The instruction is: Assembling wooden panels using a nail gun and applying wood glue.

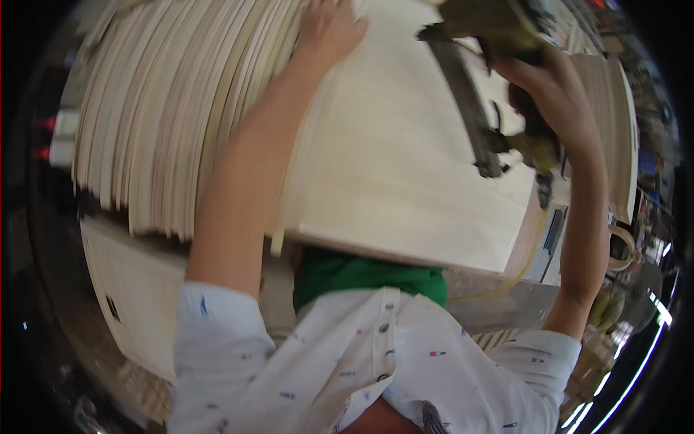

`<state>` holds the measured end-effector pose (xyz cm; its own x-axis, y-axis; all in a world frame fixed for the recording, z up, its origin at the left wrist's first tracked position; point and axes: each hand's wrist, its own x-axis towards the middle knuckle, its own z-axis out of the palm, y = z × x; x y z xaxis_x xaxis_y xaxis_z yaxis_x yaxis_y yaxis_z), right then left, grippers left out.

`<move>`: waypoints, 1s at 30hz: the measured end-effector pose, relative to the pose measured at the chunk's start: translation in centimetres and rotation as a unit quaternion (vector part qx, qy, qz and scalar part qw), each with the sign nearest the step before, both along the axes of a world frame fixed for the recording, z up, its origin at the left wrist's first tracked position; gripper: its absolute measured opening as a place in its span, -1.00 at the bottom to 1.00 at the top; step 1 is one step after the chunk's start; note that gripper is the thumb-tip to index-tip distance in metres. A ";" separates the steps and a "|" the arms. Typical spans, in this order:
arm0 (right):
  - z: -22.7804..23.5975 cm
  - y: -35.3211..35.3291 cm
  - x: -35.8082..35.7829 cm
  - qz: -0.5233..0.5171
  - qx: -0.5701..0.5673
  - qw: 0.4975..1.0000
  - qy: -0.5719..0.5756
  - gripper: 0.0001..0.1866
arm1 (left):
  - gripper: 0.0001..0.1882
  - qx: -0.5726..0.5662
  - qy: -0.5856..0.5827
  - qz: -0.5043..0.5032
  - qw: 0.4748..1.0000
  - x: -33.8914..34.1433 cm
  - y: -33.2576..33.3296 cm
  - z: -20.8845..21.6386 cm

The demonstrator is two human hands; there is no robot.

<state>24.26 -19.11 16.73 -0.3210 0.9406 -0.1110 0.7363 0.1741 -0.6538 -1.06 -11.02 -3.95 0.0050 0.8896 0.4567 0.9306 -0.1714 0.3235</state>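
Pale wooden boards (pixel 166 108) stack beside the flat left hand (pixel 329 29) resting on a wide panel (pixel 405 166), while the right hand (pixel 538 87) grips a nail gun (pixel 477 108) just right of it.

Both arms raised — left hand (pixel 329 29) flat, right hand (pixel 538 79) gripping.

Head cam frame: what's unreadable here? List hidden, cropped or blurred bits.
- Left hand fingertips on the pale flat wooden panel: cut off by the head view's top edge.
- Right hand grip on the olive metal nail gun: motion-blurred; the tool's nose is unclear.
- Stack of thin pale wooden sheets: lower part hidden by the left forearm.
- Yellow hose: far end lost behind the panel.
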 end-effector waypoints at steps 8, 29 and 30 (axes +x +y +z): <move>0.0 -15.3 5.1 -0.107 -0.099 0.989 0.033 -0.75 | -0.26 -0.048 0.017 -0.050 0.997 -0.1 -8.3 1.7; -1.9 -20.8 -3.7 0.040 -0.123 0.990 0.054 -0.72 | -0.43 -0.056 -0.003 -0.182 0.982 -5.6 -23.5 2.3; -2.3 -20.6 -4.5 0.055 -0.122 0.989 0.060 -0.72 | -0.45 -0.034 -0.023 -0.181 0.983 -5.6 -23.4 2.0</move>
<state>19.76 -39.76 14.43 -0.4450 0.8487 -0.2860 0.6368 0.0753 -0.7673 -6.71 -34.47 -1.92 0.3074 0.8616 0.4038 0.7971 -0.4650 0.3853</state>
